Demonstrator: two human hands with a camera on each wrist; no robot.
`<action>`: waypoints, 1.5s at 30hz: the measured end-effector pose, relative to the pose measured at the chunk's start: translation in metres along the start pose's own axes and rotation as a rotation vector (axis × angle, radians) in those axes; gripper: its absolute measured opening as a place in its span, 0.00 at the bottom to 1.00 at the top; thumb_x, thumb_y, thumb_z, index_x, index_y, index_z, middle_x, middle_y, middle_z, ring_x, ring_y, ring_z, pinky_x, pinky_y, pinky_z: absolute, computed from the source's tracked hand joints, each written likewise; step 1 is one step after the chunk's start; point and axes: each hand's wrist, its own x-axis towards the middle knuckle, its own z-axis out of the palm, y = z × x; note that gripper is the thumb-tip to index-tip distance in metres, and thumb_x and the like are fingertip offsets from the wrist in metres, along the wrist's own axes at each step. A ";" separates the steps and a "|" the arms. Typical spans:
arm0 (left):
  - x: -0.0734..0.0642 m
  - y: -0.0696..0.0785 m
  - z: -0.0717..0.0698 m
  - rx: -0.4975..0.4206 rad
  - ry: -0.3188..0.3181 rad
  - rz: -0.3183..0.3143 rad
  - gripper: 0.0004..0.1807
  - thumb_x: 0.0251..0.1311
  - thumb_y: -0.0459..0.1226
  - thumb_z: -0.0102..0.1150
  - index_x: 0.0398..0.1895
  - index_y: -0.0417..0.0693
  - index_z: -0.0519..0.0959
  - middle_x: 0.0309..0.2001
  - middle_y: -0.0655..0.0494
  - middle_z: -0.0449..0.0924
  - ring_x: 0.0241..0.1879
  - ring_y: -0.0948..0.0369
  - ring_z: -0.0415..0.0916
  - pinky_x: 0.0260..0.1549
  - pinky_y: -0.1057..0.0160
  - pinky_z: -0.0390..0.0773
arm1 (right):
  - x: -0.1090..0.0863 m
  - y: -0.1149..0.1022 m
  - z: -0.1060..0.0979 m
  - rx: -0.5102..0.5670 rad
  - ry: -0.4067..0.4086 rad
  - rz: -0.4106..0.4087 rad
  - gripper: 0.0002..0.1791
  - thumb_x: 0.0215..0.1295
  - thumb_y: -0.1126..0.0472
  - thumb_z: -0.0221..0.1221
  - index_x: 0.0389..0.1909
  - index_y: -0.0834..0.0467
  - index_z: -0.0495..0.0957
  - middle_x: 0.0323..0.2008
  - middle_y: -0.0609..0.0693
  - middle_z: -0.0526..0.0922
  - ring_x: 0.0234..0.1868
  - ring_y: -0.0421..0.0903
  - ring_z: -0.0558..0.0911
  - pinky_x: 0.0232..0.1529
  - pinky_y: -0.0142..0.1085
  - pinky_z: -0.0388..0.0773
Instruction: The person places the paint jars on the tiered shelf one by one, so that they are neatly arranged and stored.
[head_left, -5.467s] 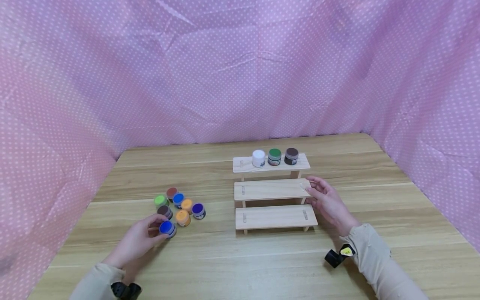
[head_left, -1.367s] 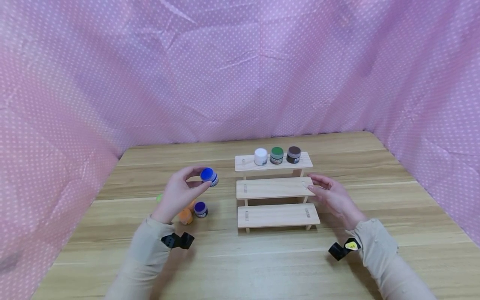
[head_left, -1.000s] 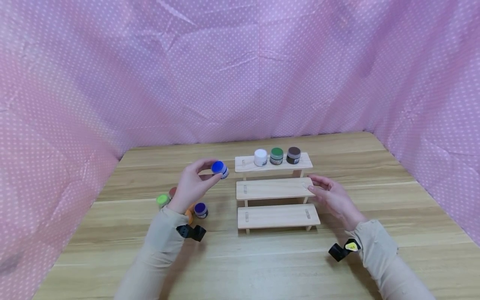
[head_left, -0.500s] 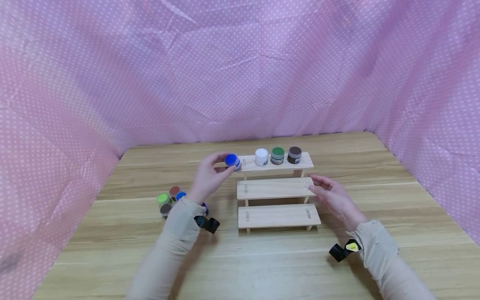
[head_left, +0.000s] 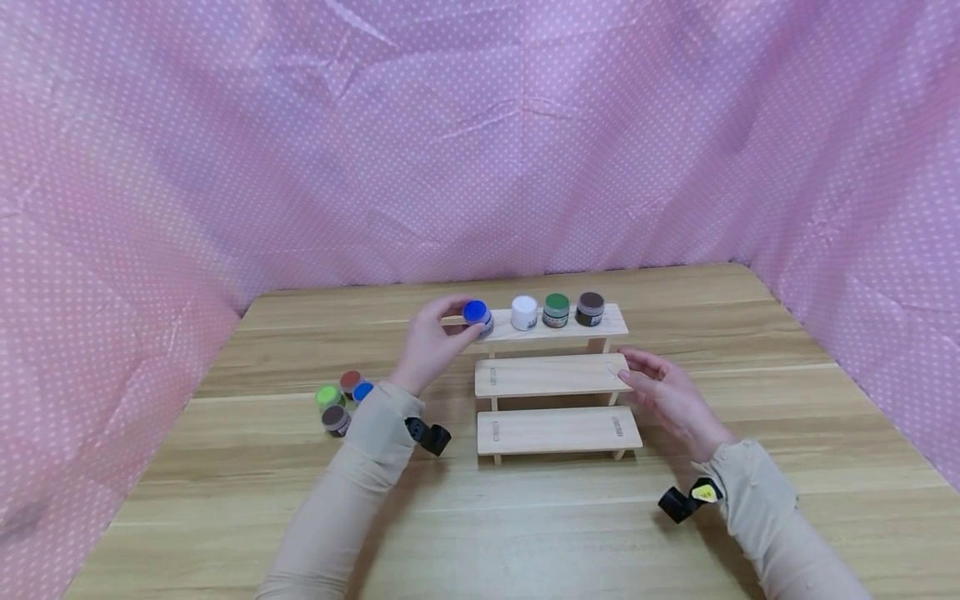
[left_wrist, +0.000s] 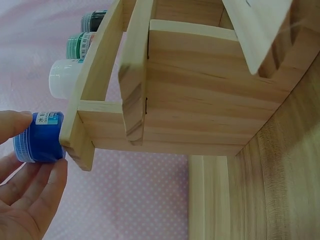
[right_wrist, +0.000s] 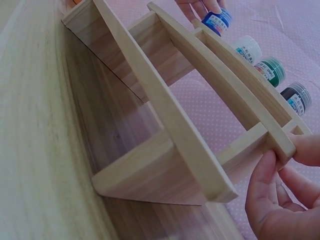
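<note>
Since we hold the small round jar of blue paint with the blue lid (head_left: 476, 313) by its sides, its lid top and its base look free of fingers; we judge that this grip suits setting the base against wood. The jar is at the left end of the top board (head_left: 613, 318) of the three-tier stand of pale wood (head_left: 558, 430), roughly upright; whether it rests on the board or hangs just over it, we cannot tell.

Our left hand (head_left: 435, 342) pinches it, thumb on one side and fingers on the other, and comes in from the left, perhaps to keep clear of the round white jar (head_left: 524, 313) nearby. Beyond that one we see a green-lidded round jar (head_left: 557, 311) and a dark-brown-lidded round jar (head_left: 590, 309), standing apart in a row, probably so that each can be grasped singly.

Our right hand (head_left: 663, 398) pinches the right end of the middle board (head_left: 551, 375), likely to steady the stand, with its forearm slanting in from the near right.

Our left forearm slants across the wood-grained table (head_left: 525, 533), and its beige sleeve (head_left: 384, 429) partly hides a loose cluster: we make out a lime-green-lidded jar (head_left: 328, 397), a red-brown-lidded jar (head_left: 351, 383), a second blue-lidded jar (head_left: 363, 392) and a second dark-brown-lidded jar (head_left: 335, 420). Behind everything hangs pink polka-dot cloth (head_left: 480, 150).
</note>
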 end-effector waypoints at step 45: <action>0.016 0.008 0.008 0.124 -0.145 -0.053 0.22 0.57 0.38 0.62 0.55 0.44 0.74 0.49 0.49 0.78 0.48 0.57 0.78 0.47 0.65 0.80 | -0.001 0.001 0.001 0.002 0.015 -0.006 0.35 0.66 0.63 0.53 0.68 0.68 0.49 0.43 0.38 0.72 0.40 0.30 0.76 0.44 0.24 0.78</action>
